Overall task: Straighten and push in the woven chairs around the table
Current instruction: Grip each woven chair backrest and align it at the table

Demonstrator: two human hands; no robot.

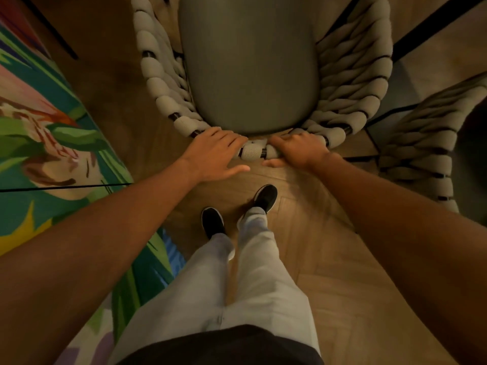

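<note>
A brightly painted mural panel (47, 133) in greens, teal and pink fills the left edge of the view, standing beside a herringbone wood floor (324, 259). A person in pale trousers and black shoes (212, 222) stands directly behind a woven chair (168, 98), looking straight down on it.

The left hand (214, 154) lies on the top rail of the chair's curved back, fingers extended over the thick rope weave and thumb spread out below; it presses on the rail and does not clasp it. Just beside it, the right hand (297, 150) grips the same rail, fingers curled over the top and thumb hooked underneath. Between and beyond the hands sits the chair's grey seat cushion (247, 69), running away from the viewer toward the top of the frame.

To the right, a second woven chair (421, 148) stands near the first, its back turned at an angle. Dark straight bars (427, 30) cross the upper right corner; whether they belong to the table cannot be told, and no tabletop is plainly visible.

The work appears to be under way: the first chair is in hand and looks square to the person, though how far it is pushed in cannot be judged. The angled second chair likely remains to be straightened.
</note>
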